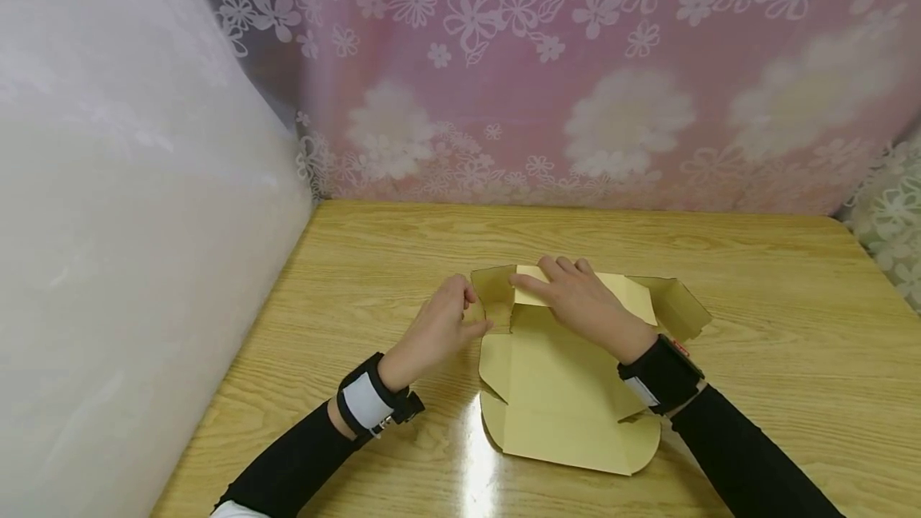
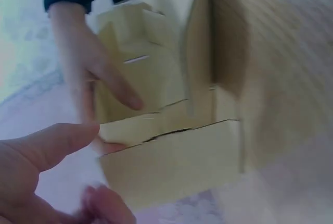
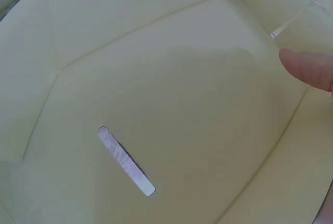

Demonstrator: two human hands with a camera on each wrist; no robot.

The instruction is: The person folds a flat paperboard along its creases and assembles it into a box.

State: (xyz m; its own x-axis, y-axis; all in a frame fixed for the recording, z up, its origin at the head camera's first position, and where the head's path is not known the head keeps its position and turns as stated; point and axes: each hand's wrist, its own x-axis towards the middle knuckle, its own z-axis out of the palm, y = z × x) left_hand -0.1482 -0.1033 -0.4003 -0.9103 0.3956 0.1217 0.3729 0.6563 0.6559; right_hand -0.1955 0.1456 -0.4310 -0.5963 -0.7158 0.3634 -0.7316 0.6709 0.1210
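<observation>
A partly folded yellow cardboard box (image 1: 568,390) lies on the table, its far wall raised and its near panel flat. My right hand (image 1: 586,306) grips the far wall, the thumb on the inner face and the fingers over the top edge. At the box's far left corner stands a side flap (image 1: 495,294). My left hand (image 1: 440,334) is beside this flap, its thumb and bent fingers apart. In the left wrist view, the left thumb (image 2: 67,140) is close to the flap's edge; whether they touch, I cannot tell. The right wrist view shows a slot (image 3: 126,161) in a box panel.
The wood-grain table (image 1: 388,246) carries the box. Behind it hangs a pink flowered curtain (image 1: 504,102), and a white sheet (image 1: 144,206) slopes down along the left edge. Another flap (image 1: 676,306) sticks out at the box's far right corner.
</observation>
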